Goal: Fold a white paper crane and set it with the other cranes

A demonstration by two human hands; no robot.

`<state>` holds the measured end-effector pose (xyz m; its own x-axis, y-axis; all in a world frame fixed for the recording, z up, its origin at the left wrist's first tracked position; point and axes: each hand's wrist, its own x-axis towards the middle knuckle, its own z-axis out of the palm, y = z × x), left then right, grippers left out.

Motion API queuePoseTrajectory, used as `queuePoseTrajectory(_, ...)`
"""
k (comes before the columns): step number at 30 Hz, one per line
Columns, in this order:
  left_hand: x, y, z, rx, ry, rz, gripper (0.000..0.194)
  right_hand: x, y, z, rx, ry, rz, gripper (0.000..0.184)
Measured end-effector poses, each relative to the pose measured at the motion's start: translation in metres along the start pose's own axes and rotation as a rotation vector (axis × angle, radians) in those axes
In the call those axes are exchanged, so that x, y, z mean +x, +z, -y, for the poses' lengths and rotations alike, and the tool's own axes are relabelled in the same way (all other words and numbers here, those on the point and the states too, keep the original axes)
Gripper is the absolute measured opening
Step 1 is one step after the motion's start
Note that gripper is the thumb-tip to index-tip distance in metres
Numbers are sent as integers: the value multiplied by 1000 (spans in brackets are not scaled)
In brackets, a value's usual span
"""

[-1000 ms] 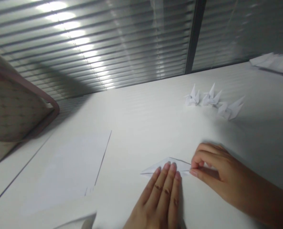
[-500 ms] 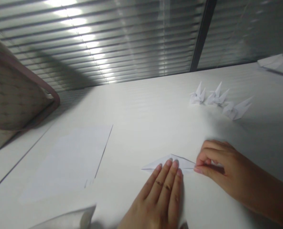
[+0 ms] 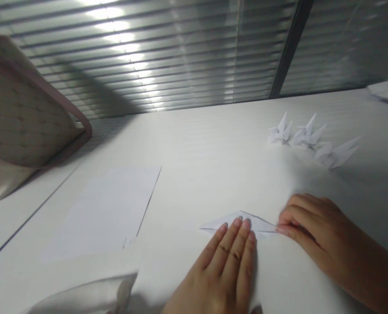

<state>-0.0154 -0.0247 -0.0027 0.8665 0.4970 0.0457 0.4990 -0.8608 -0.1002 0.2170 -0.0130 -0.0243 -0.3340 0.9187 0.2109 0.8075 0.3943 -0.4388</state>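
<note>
A white paper folded into a flat pointed kite shape [image 3: 242, 220] lies on the white table [image 3: 197, 144]. My left hand [image 3: 226, 270] rests flat on its near edge, fingers stretched out together and pressing it down. My right hand [image 3: 307, 224] pinches the paper's right tip between thumb and forefinger, its other fingers curled.
Three folded white paper cranes [image 3: 307, 137] stand in a row at the back right. A stack of white sheets [image 3: 110, 211] lies at left, a patterned bag with pink trim [image 3: 23, 117] at far left. Pale cloth or plastic [image 3: 92, 296] shows at the bottom left. Window blinds [image 3: 167, 52] close the back.
The view has drifted a little, so everything sits slightly further right. Both hands keep the same hold on the folded paper.
</note>
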Motion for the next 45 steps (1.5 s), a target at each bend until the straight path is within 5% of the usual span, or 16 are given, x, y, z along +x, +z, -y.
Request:
queuePoseTrajectory(5,-1,-2,0,-16,-16,-12,48,-1,0,1,-2,-11,-24,21)
queuePoseTrajectory(13,-1,-2,0,-33,-3,-7,48,3,-6,-1,213,106,154,19)
queuePoseTrajectory(19,0,-5,-1,-23,-20,-8,53,2,-5,0,112,48,67,20)
queuePoseTrajectory(29,0,-2,1,-21,-13,-22,52,2,-6,-3,103,68,115,16)
queuePoseTrajectory(45,-6,0,2,80,-63,-23,55,13,-12,-6,179,244,75,22)
